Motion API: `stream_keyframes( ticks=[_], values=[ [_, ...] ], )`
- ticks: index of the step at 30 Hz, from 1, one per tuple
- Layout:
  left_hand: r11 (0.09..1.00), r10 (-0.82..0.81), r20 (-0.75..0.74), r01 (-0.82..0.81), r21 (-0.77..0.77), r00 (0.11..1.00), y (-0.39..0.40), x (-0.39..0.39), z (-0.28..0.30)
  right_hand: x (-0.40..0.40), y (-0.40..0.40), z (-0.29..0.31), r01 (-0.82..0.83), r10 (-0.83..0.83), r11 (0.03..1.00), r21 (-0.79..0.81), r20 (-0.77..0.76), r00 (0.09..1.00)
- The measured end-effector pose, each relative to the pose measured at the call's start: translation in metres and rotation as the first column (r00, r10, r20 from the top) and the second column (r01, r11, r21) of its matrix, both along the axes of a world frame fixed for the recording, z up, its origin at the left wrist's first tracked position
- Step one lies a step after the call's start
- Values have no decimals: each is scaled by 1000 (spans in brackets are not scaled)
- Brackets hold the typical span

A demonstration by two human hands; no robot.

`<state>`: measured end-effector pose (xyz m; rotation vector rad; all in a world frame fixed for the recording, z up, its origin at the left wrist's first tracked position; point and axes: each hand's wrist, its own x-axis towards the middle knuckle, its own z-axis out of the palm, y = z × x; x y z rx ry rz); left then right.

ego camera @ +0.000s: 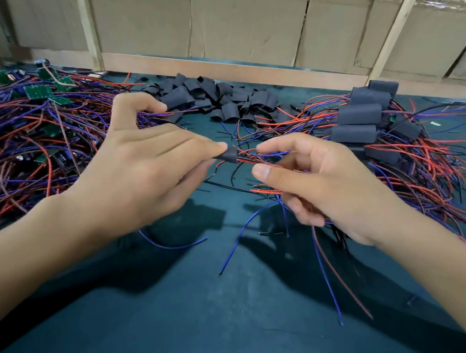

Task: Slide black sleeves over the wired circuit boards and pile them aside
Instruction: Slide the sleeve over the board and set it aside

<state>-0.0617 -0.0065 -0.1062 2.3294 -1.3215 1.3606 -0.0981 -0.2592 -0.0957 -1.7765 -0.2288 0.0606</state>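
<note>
Black sleeve (228,156) pinched in left hand (142,168) fingertips, above counter (182,309) centre, wires (264,156) trailing out its right end. Right hand (312,185) grips those wires, fingers curled. Bare boards (38,91) heap far left, loose sleeves (218,98) behind, sleeved pile (362,112) right.

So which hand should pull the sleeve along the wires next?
Probably the left hand: its fingertips already pinch the black sleeve. The right hand holds the wires coming out of it, so it can steady them.
</note>
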Motion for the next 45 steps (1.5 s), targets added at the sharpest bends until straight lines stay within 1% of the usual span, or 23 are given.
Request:
stream_keyframes(
  ticks=[2,3,6,7,9,12,15,19,24,30,35,40,45],
  values=[
    [999,1,-36,-2,-37,999,4,3,0,2,-5,4,-27,35,997,78,-102,994],
    [998,2,-49,-5,-57,999,5,4,0,2,-7,6,-40,51,996,81,-147,988],
    [995,35,-80,-42,-94,996,8,7,-2,2,-13,11,-93,79,995,-38,-279,957],
    [993,40,-90,-49,-104,995,8,7,-2,2,-14,11,-109,87,993,-55,-313,946],
    [992,40,-99,-52,-114,994,10,8,-2,3,-16,11,-121,108,993,-16,-347,932],
    [993,39,-112,-51,-104,993,11,9,0,6,-18,12,-117,140,989,88,-337,931],
    [998,17,-148,-26,-60,989,13,9,1,7,-18,13,-124,164,982,141,-321,933],
    [1000,-4,-149,2,-16,989,10,7,0,6,-16,12,-141,198,969,200,-298,934],
    [998,-55,-173,53,-14,983,0,2,-2,3,-10,9,-147,185,970,196,-193,964],
    [993,-118,-233,114,-33,965,-5,-4,-3,3,-6,7,-69,96,970,234,-105,990],
    [991,-129,-250,131,-10,960,-6,-3,-3,2,-8,7,-97,128,962,256,-109,986],
    [991,-119,-205,128,33,971,-5,-3,-2,2,-10,9,-111,146,957,267,-116,982],
    [989,-137,-203,144,21,970,-8,-6,-3,1,-5,7,-96,131,964,249,-130,983]
  ],
)
